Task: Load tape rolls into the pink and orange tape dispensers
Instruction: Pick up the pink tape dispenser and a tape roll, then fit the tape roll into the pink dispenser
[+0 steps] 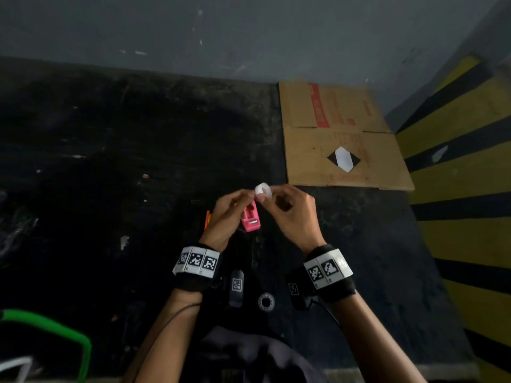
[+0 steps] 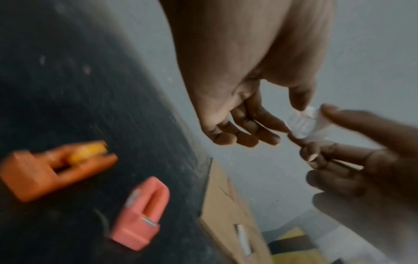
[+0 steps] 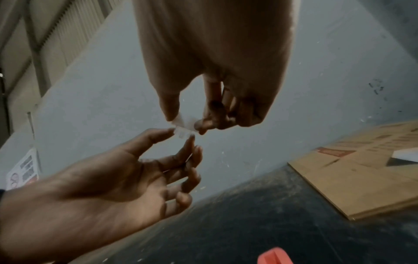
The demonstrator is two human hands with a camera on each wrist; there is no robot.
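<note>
— How many tape rolls and dispensers do you count?

— One small white tape roll (image 1: 262, 189), held in the air between both hands above the dark table (image 1: 110, 161). Two dispensers lie on the table: one pink dispenser (image 2: 142, 212) and one orange dispenser (image 2: 52, 169), just beside each other.

— And the fingers?

— The left hand (image 1: 225, 217) pinches the roll with its fingers (image 3: 187, 141). The right hand (image 1: 293, 214) pinches it too, thumb against forefinger. One flat cardboard sheet (image 1: 340, 139) lies further back.
</note>
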